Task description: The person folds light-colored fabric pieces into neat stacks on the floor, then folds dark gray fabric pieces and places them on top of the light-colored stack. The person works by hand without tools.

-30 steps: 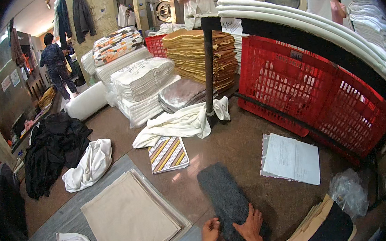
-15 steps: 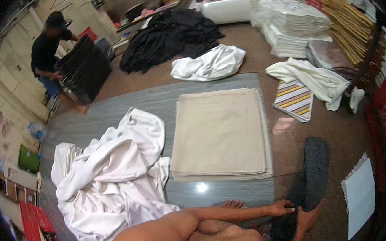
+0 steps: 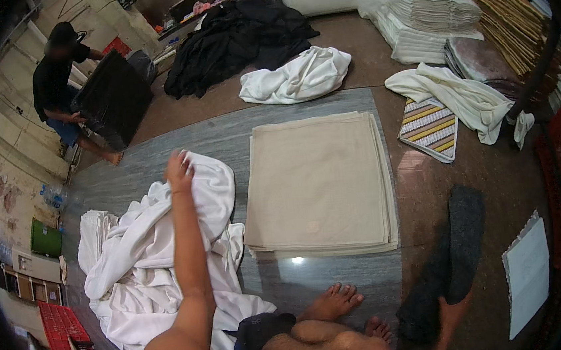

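Observation:
My left hand [image 3: 179,172] reaches out over the far end of a heap of white cloth [image 3: 149,280], its fingers apart at the heap's top edge. At the lower right, my right hand [image 3: 454,312] grips the near end of a folded dark grey cloth [image 3: 465,245]; most of its fingers are hidden by the fabric. Between the two lies a neat square stack of beige cloths [image 3: 318,182], touched by neither hand. My bare foot [image 3: 335,302] rests just below this stack.
A person [image 3: 63,87] at the far left holds a large black block [image 3: 117,99]. Black fabric [image 3: 235,42] and a crumpled white cloth [image 3: 298,77] lie farther back. Wrapped stacks [image 3: 420,16], a striped packet [image 3: 428,129] and a white sheet [image 3: 528,276] are on the right.
My left hand has left the dark grey cloth and swung left and away to the white heap. My right hand stays at the dark cloth. The view has shifted slightly.

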The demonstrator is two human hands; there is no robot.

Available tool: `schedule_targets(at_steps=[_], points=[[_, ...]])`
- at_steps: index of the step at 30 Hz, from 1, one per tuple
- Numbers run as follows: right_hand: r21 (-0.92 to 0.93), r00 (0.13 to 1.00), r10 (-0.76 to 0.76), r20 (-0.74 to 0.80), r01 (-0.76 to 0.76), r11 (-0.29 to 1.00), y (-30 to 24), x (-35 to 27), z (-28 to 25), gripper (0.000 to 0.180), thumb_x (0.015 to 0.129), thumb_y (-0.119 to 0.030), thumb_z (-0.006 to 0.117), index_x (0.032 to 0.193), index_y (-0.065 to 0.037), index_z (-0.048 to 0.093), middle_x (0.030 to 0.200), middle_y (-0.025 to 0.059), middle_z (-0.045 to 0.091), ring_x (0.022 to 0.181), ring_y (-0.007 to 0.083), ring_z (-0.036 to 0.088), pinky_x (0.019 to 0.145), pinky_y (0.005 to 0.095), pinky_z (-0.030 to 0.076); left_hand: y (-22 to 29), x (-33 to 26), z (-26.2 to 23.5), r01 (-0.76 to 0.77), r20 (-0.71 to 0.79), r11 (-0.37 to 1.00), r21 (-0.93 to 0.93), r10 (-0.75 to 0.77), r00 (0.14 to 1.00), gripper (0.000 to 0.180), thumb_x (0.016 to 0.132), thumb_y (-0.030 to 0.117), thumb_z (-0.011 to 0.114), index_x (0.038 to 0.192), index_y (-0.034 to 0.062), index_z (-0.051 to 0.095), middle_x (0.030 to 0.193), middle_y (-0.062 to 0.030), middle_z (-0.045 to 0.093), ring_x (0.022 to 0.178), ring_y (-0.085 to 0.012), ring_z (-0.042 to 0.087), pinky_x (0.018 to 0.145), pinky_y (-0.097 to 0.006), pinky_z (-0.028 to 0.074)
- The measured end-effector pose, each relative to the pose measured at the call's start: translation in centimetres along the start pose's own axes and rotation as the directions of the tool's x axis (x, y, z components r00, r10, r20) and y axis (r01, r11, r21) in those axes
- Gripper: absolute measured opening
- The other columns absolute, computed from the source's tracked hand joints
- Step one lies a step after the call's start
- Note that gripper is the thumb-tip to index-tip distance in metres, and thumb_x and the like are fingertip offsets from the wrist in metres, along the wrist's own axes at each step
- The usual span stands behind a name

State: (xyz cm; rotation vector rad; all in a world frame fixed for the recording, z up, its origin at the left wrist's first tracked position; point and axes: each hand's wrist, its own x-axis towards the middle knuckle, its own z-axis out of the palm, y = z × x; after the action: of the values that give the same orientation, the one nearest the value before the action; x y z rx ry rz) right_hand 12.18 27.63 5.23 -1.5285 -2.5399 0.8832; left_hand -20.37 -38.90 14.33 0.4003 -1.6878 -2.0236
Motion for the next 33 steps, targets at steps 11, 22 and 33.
schedule_targets(at_steps=[11,22,33], points=[[-0.172,0.980,-0.133,-0.145,0.108,0.979,-0.1,0.9,-3.9,0.099,0.058,-0.023,0.086,0.141,-0.001,0.036,0.133,0.0259,0.047,0.122,0.0411,0.047,0.105,0.0464,0.038,-7.6,-0.9,-10.3,-0.186,0.111,0.391,0.901,0.205,0.972,0.038,0.097,0.024,0.042,0.129,0.0047,0.051,0.113,-0.0088,0.062,0.093,-0.0170,0.055,0.086,-0.035,0.045],[-0.114,1.000,-0.014,0.027,0.017,0.993,-2.4,-1.8,-4.5,0.116,0.056,-0.040,0.089,0.146,-0.004,0.025,0.134,0.0303,0.040,0.127,0.0430,0.040,0.102,0.0501,0.038,-15.1,-49.0,33.0,0.421,0.754,0.648,0.635,-0.639,-0.153,0.063,0.092,0.042,0.059,0.130,-0.0059,0.046,0.123,-0.0181,0.058,0.108,-0.0249,0.058,0.089,-0.037,0.048],[0.264,0.992,0.087,-0.093,-0.060,0.963,4.3,2.8,-2.8,0.093,0.073,-0.057,0.074,0.136,0.004,0.042,0.136,0.0283,0.043,0.126,0.0416,0.043,0.103,0.0482,0.038,-12.0,-52.8,31.3,0.061,0.760,0.862,0.504,-0.476,0.443,0.061,0.092,0.030,0.055,0.139,-0.0033,0.036,0.134,-0.0248,0.047,0.125,-0.0395,0.043,0.106,-0.044,0.034]])
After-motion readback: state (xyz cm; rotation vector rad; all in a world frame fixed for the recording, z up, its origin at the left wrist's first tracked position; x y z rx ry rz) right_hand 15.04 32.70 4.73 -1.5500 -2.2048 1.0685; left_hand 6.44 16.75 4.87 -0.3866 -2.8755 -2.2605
